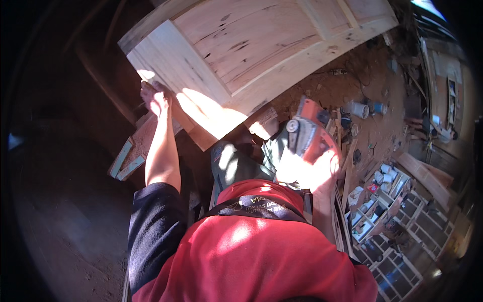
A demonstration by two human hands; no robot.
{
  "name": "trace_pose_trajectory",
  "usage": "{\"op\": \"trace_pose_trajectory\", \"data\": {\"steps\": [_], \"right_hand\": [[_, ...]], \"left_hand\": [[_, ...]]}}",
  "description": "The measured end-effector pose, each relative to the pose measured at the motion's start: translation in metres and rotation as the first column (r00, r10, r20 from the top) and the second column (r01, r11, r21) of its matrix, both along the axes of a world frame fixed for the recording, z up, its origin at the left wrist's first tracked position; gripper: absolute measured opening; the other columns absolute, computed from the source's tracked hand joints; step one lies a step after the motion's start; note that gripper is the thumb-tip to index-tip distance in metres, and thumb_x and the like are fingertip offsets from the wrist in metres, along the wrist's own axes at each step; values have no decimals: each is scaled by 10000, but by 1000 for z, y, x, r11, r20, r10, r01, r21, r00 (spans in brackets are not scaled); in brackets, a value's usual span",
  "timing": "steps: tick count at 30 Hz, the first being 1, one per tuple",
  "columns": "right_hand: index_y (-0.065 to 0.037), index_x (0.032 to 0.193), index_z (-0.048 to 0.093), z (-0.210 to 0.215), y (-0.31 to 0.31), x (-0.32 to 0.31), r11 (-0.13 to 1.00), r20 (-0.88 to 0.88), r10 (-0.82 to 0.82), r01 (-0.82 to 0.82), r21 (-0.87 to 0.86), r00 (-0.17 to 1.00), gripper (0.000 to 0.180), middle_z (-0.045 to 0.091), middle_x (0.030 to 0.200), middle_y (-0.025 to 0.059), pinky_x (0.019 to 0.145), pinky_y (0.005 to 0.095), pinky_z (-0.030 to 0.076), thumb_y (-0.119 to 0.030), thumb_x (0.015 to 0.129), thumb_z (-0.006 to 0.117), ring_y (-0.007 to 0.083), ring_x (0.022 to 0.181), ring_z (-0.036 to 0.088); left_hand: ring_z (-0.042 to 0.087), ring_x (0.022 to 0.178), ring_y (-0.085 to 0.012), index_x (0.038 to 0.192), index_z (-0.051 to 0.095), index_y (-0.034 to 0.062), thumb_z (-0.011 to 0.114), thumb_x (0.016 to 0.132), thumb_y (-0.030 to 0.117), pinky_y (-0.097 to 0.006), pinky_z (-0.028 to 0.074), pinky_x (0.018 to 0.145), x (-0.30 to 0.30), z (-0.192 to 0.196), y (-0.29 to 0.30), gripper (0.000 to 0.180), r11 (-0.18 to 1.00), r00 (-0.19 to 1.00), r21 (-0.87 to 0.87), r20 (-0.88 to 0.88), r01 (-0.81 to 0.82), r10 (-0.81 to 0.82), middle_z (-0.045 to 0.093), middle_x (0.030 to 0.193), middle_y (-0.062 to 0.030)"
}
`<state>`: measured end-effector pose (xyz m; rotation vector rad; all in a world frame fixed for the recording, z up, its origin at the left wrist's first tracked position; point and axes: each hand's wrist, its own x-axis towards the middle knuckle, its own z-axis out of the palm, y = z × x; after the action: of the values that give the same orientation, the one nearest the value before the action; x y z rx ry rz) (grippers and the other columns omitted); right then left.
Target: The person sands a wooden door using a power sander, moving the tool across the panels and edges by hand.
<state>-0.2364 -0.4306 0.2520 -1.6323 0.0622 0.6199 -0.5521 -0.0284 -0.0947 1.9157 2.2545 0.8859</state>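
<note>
A large panelled wooden door point(173, 63) lies across the upper middle, pale and unpainted, with dark marks on its panels. At its near left edge my left hand point(158, 100) is closed, fingers curled round the edge; the fingertips are partly hidden. My right hand point(319, 168) grips a red power tool point(314, 123) with a grey side and a round wheel. Glare washes out part of this hand. The tool is held to the right of my legs, apart from the door, and its exact kind is hard to make out.
Below the door's left corner is a wooden piece with pale edging point(128, 158). A white bucket point(358, 109) and scattered offcuts lie on the dirt floor to the right. Farther right stand a compartmented wooden rack point(385, 204) of small items and several lattice frames point(427, 221).
</note>
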Motion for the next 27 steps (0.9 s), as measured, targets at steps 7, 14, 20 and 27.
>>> {"op": "trace_pose_trajectory", "data": {"steps": [7, 14, 20, 27], "right_hand": [[-13, 1154, 579, 30, -55, 29, 913, 77, -392, 378, 157, 917, 315, 477, 612, 23, 423, 337, 444, -210, 912, 536, 147, 451, 484], [-55, 1119, 600, 56, -84, 82, 814, 29, -540, 513, 273, 841, 257, 496, 650, 13, 417, 282, 411, -196, 910, 548, 120, 471, 470], [-85, 1129, 603, 52, -100, 168, 866, 138, -481, 446, 225, 866, 272, 493, 662, -12, 438, 282, 423, -238, 907, 566, 105, 504, 490], [-49, 1075, 589, -1, -79, 336, 855, 43, -452, 419, 306, 891, 205, 511, 660, 17, 422, 278, 425, -132, 887, 583, 127, 470, 491]], "left_hand": [[279, 1430, -335, 1490, 350, 106, 458, 949, 462, -592, 177, 1148, 115, 120, -114, 657, 806, 741, -387, -345, 447, -576, 342, 1526, -166], [209, 1453, -381, 1488, 341, 67, 413, 947, 510, -582, 142, 1169, 131, 74, -207, 704, 608, 638, -283, 18, 742, -770, 287, 1555, -184], [164, 1478, -373, 1531, 251, 86, 383, 986, 498, -570, 147, 1177, 144, 92, -217, 696, 619, 598, -431, -204, 656, -775, 180, 1605, -169], [180, 1461, -397, 1532, 253, 103, 451, 968, 486, -603, 156, 1159, 177, 104, -223, 710, 700, 588, -514, -395, 495, -706, 211, 1594, -164]]}}
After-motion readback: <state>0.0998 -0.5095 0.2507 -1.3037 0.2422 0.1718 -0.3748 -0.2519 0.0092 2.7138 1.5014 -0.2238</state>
